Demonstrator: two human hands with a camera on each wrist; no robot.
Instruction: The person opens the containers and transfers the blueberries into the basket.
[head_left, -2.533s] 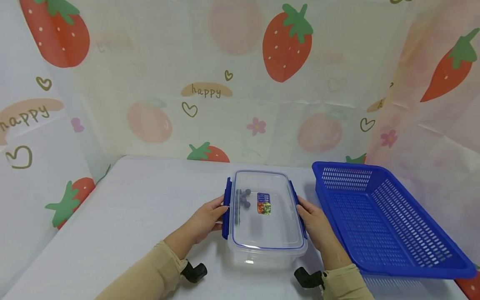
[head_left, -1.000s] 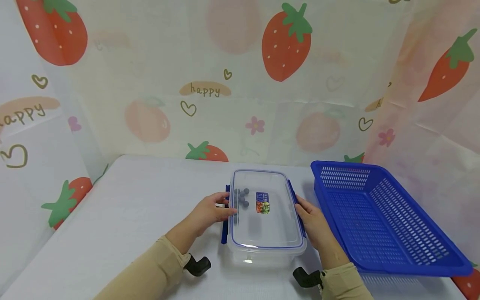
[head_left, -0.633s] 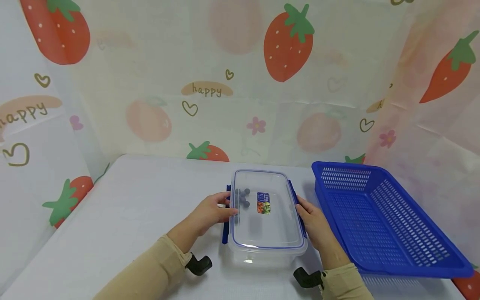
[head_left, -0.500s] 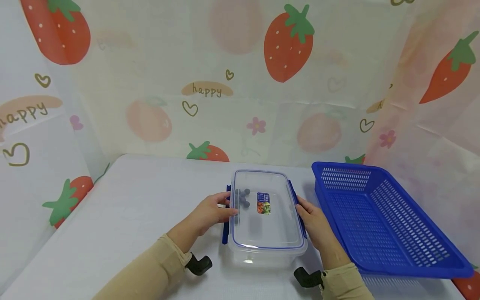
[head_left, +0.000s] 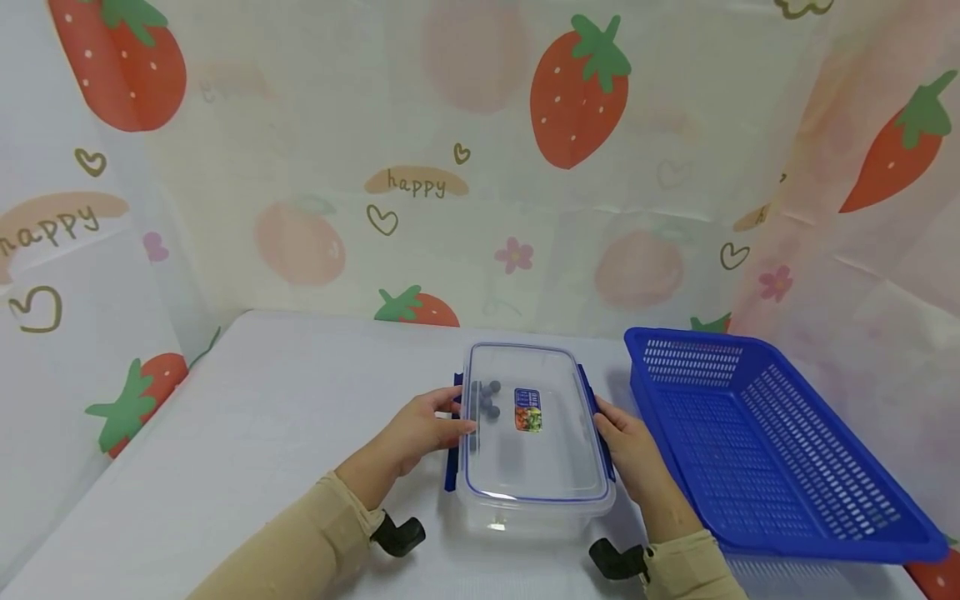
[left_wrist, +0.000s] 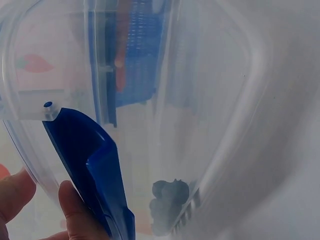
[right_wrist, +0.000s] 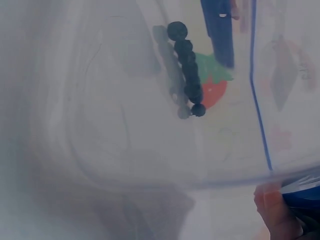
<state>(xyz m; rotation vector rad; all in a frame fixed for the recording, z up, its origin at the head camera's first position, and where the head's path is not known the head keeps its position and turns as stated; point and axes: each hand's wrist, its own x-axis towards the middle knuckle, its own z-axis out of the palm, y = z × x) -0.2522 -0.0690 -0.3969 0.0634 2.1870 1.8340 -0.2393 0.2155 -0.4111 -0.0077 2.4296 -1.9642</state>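
A clear plastic food storage box [head_left: 558, 454] with a blue-lined lid stands on the white table, a small printed label on top. Several dark, round, blueberry-like things [head_left: 491, 412] lie inside near its left wall; the right wrist view shows them as a dark row [right_wrist: 189, 65]. My left hand [head_left: 405, 437] pinches the box's left edge, thumb over the lid rim and fingers at the blue left latch [head_left: 452, 471]. In the left wrist view that latch [left_wrist: 95, 165] slants from its hinge beside my fingers. My right hand [head_left: 633, 450] grips the right side by the other blue latch [head_left: 587, 385].
A large blue mesh basket [head_left: 832, 546] stands right of the box, near my right forearm. White tabletop [head_left: 300, 392] stretches to the left. Behind rises a backdrop [head_left: 330, 125] printed with strawberries. Black angled pieces [head_left: 398, 536] are worn at both wrists.
My left thumb has moved from the latch side onto the lid rim, and the left latch sits lower than 2.5 s ago. The right hand and box stay in place.
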